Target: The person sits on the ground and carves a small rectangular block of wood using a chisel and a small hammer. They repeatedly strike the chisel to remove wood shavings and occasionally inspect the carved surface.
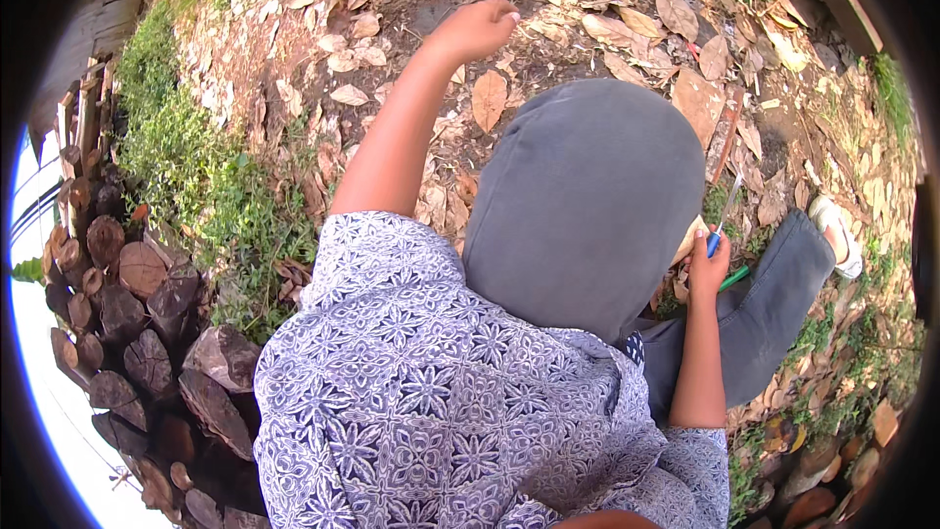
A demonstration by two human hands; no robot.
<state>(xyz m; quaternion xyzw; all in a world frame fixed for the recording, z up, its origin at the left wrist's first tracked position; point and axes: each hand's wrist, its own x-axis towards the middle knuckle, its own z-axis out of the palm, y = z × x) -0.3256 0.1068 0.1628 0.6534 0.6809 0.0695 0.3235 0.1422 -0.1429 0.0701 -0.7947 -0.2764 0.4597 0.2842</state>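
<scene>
The head view looks down over your patterned shirt and dark grey trousers, whose near, rounded part fills the middle and hides the ground behind it. Your right hand is on the right side of that rounded part, its fingers closed around the handle of a blue-handled tool. The tool's thin, pale metal end tilts up and slightly to the right, over the leaf-strewn ground. Just left of your right fingers, a pale tan piece shows at the edge of the grey cloth; you cannot tell from here what it is or whether your fingers press on it. A green stick-like thing lies just below and to the right of your right hand, near your outstretched lower leg.

Your left hand is at the top, well apart from the right, on the end of your extended arm. Its fingers curl inward, and you cannot tell whether they hold anything. Dry leaves cover the soil below it.

Your white shoe is at the right, beyond the trouser cuff. Green plants grow along the left, beside a stack of cut logs. A wooden beam stands at the upper right.
</scene>
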